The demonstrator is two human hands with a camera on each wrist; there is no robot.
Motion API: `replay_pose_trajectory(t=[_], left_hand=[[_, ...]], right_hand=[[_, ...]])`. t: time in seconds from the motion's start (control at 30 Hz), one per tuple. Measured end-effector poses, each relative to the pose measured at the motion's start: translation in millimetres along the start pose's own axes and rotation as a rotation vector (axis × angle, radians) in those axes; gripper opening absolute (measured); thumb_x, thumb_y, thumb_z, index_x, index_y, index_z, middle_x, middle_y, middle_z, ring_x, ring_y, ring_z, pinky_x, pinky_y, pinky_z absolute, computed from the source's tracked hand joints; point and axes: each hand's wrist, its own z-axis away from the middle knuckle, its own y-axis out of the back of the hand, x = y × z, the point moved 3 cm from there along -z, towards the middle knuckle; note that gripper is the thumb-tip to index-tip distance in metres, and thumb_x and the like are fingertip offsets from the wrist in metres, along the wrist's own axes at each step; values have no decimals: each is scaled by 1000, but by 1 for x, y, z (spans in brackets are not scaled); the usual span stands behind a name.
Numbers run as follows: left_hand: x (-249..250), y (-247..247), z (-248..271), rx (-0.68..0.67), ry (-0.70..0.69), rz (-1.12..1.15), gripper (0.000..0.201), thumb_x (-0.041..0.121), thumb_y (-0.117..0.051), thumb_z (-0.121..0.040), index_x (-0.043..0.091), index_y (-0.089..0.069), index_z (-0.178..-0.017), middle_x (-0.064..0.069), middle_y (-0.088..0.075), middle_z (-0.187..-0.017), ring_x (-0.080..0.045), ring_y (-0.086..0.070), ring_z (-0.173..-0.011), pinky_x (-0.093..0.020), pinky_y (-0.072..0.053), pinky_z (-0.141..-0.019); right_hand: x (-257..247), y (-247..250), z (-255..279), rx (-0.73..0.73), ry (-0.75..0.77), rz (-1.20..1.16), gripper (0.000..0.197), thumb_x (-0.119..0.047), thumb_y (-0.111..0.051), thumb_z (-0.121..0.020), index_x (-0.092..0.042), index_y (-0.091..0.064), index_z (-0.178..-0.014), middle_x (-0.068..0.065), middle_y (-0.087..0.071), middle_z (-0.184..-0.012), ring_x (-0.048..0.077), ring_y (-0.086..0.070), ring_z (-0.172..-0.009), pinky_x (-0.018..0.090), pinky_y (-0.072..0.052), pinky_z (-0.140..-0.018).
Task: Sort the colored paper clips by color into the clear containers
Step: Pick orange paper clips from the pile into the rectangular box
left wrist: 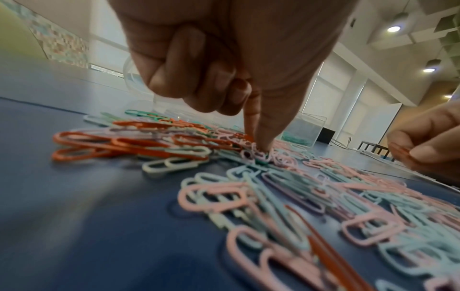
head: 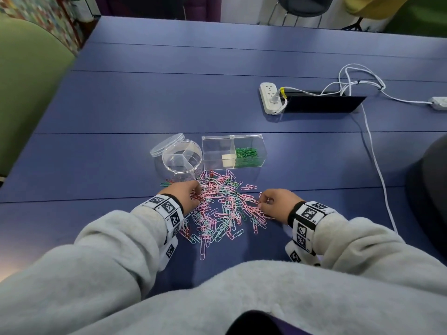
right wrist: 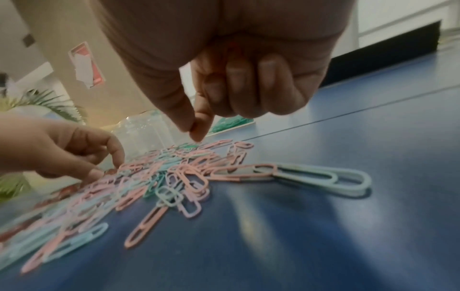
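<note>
Blue bench (head: pixel 121 112), mixed paper clip pile (head: pixel 222 206) just in front of the round divided container (head: pixel 182 157) and the rectangular box (head: pixel 233 151), green clips already in its right compartment. Left hand (head: pixel 187 195) pinches into the pile with thumb and forefinger; right hand (head: pixel 275 201) pinches what looks like a red clip. Advice: pull one colour at a time, lift clear so linked clips drop off.

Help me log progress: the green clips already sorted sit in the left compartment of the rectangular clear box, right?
Not quite. The head view shows the green clips in the right compartment of the rectangular clear box; its left compartment holds no clips, only a small pale block.
</note>
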Motion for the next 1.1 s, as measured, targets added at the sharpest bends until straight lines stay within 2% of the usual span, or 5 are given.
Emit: replay_pose_trajectory(t=[0.17, 0.27, 0.67, 0.93, 1.1], left_hand=[[0, -2, -5, 0, 3, 5, 14, 34, -61, -88, 24, -55, -96, 7, -56, -93, -14, -53, -79, -23, -40, -69], [-4, -6, -9, -31, -4, 19, 14, 35, -62, -87, 23, -55, -92, 5, -60, -95, -15, -56, -83, -24, -42, -71], [-21, 7, 6, 83, 148, 550, 16, 8, -33, -88, 15, -40, -75, -5, -48, -66, -16, -36, -52, -24, -28, -46], [-41, 5, 25, 34, 209, 941, 32, 1, -33, -90, 18, -41, -64, -11, -62, -75, -17, -41, -28, -19, -25, -38], [-41, 11, 32, -36, 121, 736, 20, 3, -41, -87, 10, -48, -69, -7, -61, -89, -15, -42, -29, -24, -33, -40]], right_hand=[[8, 3, 2, 80, -19, -271, 30, -17, -33, -99, -15, -45, -72, 0, -45, -71, 20, -45, -75, 29, -36, -66], [8, 2, 4, 40, -17, -198, 36, -32, -34, -102, -8, -58, -92, 5, -57, -88, 23, -53, -90, 32, -41, -81], [-3, -10, -5, 1, -32, -506, 22, -10, -34, -100, -23, -50, -92, -2, -51, -65, 11, -40, -49, 18, -35, -40], [-36, -8, -2, -20, 50, -406, 29, -20, -35, -102, -19, -62, -92, -10, -44, -60, 8, -36, -48, 21, -32, -47], [-55, -10, 0, 26, 100, -268, 24, -27, -41, -100, -23, -64, -93, -12, -55, -79, -1, -47, -67, 20, -38, -61]])
